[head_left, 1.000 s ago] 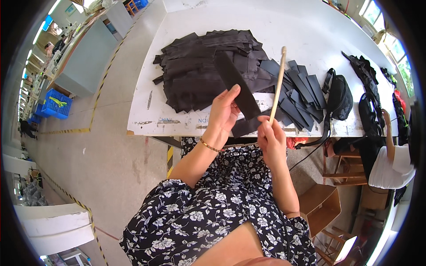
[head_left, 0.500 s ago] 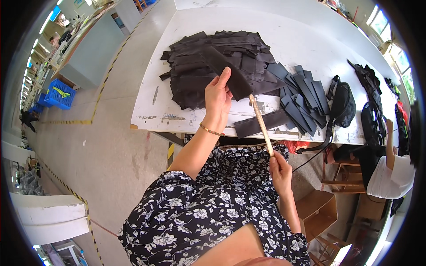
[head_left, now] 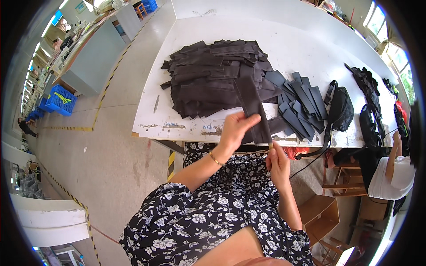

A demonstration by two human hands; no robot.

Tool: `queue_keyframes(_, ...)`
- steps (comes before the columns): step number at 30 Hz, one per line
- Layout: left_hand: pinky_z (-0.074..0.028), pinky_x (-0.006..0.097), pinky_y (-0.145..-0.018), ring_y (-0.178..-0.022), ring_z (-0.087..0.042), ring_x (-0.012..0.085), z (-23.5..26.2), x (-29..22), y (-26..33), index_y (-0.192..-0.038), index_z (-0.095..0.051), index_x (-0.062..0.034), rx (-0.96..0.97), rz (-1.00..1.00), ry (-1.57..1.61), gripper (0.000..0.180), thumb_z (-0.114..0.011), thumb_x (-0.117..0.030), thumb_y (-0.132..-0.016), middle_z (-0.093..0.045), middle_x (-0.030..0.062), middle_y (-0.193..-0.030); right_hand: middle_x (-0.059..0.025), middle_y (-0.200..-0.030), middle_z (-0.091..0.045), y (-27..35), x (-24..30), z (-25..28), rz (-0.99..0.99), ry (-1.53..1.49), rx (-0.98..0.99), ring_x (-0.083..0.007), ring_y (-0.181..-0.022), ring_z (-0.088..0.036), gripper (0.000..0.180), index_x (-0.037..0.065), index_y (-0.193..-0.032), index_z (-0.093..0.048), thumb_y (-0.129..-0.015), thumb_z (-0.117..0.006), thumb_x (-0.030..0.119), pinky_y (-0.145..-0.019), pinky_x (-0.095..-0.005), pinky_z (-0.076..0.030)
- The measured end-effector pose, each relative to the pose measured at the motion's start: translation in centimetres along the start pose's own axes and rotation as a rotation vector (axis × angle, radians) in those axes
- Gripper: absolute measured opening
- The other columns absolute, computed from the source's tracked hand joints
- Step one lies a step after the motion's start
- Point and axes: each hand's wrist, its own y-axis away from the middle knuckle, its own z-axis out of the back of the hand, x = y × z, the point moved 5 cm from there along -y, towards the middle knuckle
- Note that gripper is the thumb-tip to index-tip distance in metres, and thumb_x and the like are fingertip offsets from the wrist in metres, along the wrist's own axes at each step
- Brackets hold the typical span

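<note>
Most of the wooden stick [head_left: 271,145] pinched in the right hand [head_left: 278,164] is hidden at the near end of the black fabric strip [head_left: 254,104], inside or behind it I cannot tell. Well to the left of the grip, a blue plastic crate [head_left: 65,110] holds something yellow-green [head_left: 62,98]. Narrow and faintly glossy, the strip is pinched in the left hand [head_left: 238,128], extending forward beyond its thumb and fingers.
</note>
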Motion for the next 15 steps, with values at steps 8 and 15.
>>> queue_keyframes(8,-0.055,0.033,-0.076,-0.081,-0.068,0.0202,1.0,-1.3,0.9,-0.116,-0.058,0.0032,0.069,-0.092,0.132,0.040,-0.063,-0.030,-0.095,-0.068,0.0102,-0.098,0.0024,-0.066,-0.052,-1.3,-0.6,-3.6,0.060,-0.178,0.110,-0.0041,-0.059,-0.045,0.028,0.001,-0.127,-0.049,-0.102,-0.048,0.015,-0.053,-0.0201,-0.036)
queue_keyframes(15,-0.057,0.035,-0.062,-0.068,-0.067,0.0203,-0.1,-1.0,1.3,-0.112,-0.061,-0.0020,-0.125,-0.024,0.456,0.033,-0.060,-0.031,-0.096,-0.066,0.0093,-0.084,-0.0010,-0.069,-0.052,-1.3,-0.9,-6.8,0.137,-0.110,-0.097,-0.0067,-0.061,-0.047,0.028,0.000,-0.128,-0.047,-0.102,-0.044,0.009,-0.053,-0.0224,-0.039)
